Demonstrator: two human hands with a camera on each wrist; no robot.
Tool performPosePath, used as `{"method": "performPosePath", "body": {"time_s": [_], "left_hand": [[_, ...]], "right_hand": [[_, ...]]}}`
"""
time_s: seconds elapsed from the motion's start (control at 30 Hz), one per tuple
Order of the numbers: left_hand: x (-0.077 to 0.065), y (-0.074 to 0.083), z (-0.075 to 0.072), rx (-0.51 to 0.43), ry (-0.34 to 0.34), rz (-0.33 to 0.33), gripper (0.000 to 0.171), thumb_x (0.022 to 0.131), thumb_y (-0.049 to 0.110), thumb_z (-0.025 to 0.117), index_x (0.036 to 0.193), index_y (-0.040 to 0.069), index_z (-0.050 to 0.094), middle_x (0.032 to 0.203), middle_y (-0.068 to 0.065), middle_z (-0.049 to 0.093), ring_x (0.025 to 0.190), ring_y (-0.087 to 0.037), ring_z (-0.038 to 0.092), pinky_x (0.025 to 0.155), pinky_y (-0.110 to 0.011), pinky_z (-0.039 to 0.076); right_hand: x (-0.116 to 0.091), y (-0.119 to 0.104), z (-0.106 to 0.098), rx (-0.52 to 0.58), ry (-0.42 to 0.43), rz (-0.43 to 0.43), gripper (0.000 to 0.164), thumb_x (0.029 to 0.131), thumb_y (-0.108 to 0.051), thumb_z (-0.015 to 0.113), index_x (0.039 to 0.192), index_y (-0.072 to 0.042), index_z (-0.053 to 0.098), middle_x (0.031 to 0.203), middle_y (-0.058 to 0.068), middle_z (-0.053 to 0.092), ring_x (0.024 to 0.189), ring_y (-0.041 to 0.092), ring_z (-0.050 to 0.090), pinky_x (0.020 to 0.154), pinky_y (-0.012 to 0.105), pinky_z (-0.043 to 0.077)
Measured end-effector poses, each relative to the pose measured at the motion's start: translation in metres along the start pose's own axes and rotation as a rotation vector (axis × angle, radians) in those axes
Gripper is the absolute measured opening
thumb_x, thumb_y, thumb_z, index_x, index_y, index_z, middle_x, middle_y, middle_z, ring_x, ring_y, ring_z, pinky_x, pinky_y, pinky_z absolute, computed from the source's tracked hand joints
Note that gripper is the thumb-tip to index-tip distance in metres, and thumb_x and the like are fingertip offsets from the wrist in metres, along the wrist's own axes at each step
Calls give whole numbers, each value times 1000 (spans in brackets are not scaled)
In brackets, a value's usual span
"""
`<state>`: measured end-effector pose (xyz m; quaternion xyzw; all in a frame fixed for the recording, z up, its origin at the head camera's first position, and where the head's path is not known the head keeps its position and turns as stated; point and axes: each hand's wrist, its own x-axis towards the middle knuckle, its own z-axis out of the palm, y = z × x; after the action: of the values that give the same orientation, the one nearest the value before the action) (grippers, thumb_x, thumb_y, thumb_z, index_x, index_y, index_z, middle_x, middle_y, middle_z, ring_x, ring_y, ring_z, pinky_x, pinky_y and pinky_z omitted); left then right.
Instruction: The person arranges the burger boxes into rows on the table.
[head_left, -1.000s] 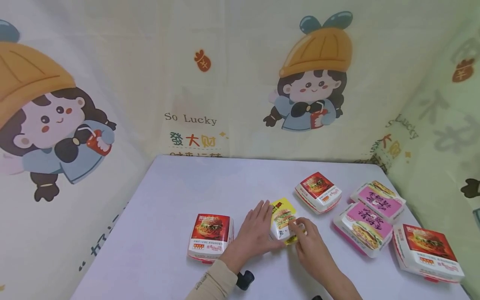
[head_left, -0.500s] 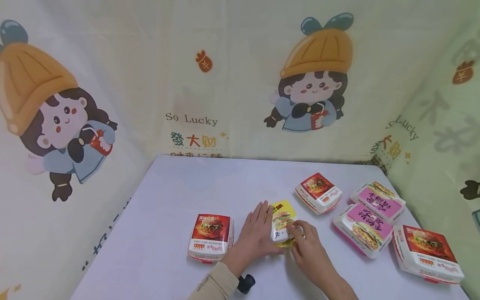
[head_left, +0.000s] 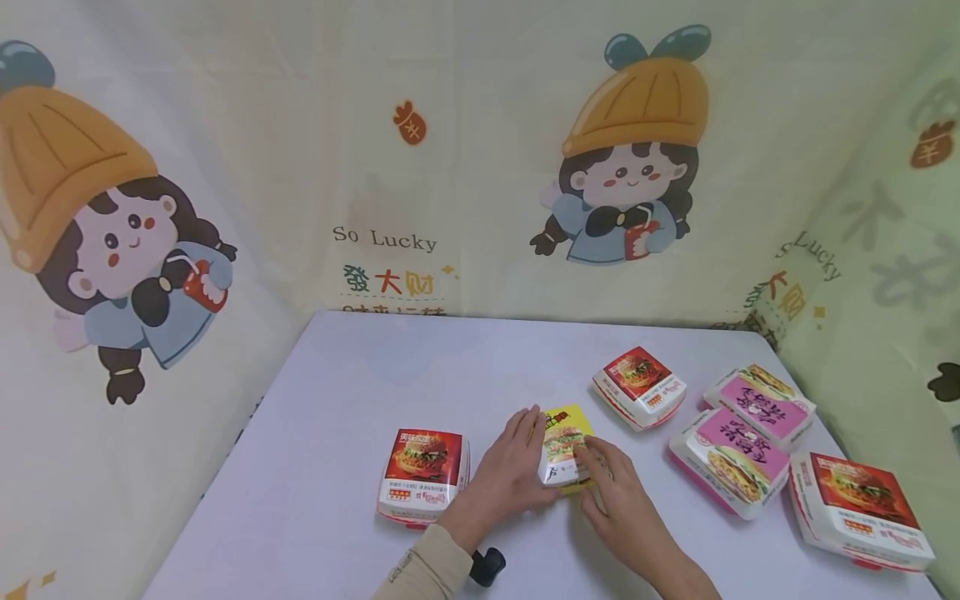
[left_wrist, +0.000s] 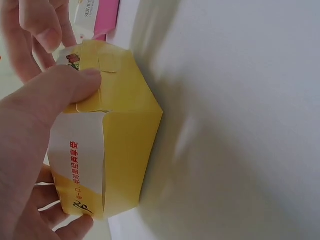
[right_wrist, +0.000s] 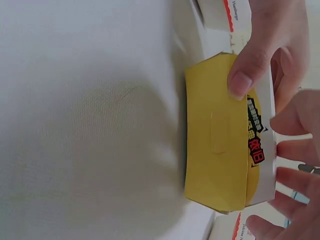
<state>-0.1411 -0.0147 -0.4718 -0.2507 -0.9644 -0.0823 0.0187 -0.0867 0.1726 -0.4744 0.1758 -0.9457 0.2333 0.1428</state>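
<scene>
A yellow and white burger box [head_left: 564, 442] sits on the table between the two hands. My left hand [head_left: 506, 475] grips its left part, with the thumb on the yellow front flap, as the left wrist view shows. My right hand [head_left: 618, 504] is at the box's right side, fingers loosely bent and fingertips at the printed lid; the right thumb is off the front face. In the right wrist view the yellow side [right_wrist: 217, 130] with a tab slot faces the camera, lid closed. The hands hide parts of the lid and sides.
A red and white burger box [head_left: 423, 475] stands left of the hands, another red box [head_left: 639, 387] behind right. Two pink boxes [head_left: 731, 458] touch each other at the right, beside a further red box [head_left: 862, 508]. A printed cloth [head_left: 495, 167] hangs behind the table [head_left: 300, 467].
The right thumb and fingers have loosened a little around the box's front right corner. The yellow box has shifted slightly toward the person. The left hand keeps its hold.
</scene>
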Motion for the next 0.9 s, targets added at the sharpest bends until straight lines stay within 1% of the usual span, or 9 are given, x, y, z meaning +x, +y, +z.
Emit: {"method": "performPosePath", "body": {"time_s": [0.1,0.17,0.23,0.3,0.47,0.57,0.63,0.7,0.9], "left_hand": [[0,-1,-1,2,-16,5,109,77,65,72,156,5,28,162,-10,29,149,-25,30,118,-31,36],[0,-2,-2,-8,-24,5,107,77,64,73,156,7,27,162,-9,29,149,-24,29,118,-31,37],[-1,-3,-3,-16,-36,7,106,78,63,72,156,8,27,163,-7,28,149,-23,28,117,-31,37],[-2,-3,-3,-24,-41,15,105,79,62,72,157,10,26,163,-6,27,149,-22,28,117,-31,38],[-4,-6,-4,-48,-46,49,105,79,61,72,157,10,25,163,-5,27,149,-21,28,117,-30,38],[-5,-7,-5,-53,-42,69,105,79,62,73,157,9,25,163,-6,27,149,-22,28,117,-31,37],[-7,-8,-6,-48,-33,81,105,79,62,72,157,9,26,162,-6,28,149,-22,29,117,-31,38],[-8,-9,-6,-40,-29,89,105,79,63,72,157,9,27,162,-6,28,148,-22,30,117,-30,38],[-11,-11,-8,-39,-24,124,104,79,63,72,156,10,28,162,-6,29,148,-22,31,117,-30,38]], "right_hand": [[-1,3,1,6,3,-52,68,75,-3,77,139,-3,55,148,14,46,136,33,42,118,24,31],[-1,4,1,17,-10,-78,72,73,-3,78,140,-2,53,151,14,45,138,35,40,119,10,14],[-1,5,1,26,-25,-94,76,71,-3,80,142,-1,51,153,15,43,139,36,39,115,4,-1],[-1,5,1,22,-41,-101,79,70,-4,81,143,-1,50,154,15,41,140,37,38,114,3,-3],[-1,4,1,5,-65,-94,86,68,-7,85,145,-3,48,157,13,39,142,35,37,116,7,-1],[-1,3,1,-25,-76,-95,90,67,-10,87,147,-4,46,157,13,39,143,35,37,121,22,20],[-1,2,2,-40,-88,-91,92,67,-12,88,148,-5,45,158,12,38,143,34,37,118,37,32],[0,1,2,-51,-98,-90,94,67,-13,89,149,-5,44,158,12,37,143,35,37,112,48,38],[1,-1,3,-46,-108,-104,95,66,-14,89,148,-4,44,159,11,36,145,34,35,113,48,36]]}}
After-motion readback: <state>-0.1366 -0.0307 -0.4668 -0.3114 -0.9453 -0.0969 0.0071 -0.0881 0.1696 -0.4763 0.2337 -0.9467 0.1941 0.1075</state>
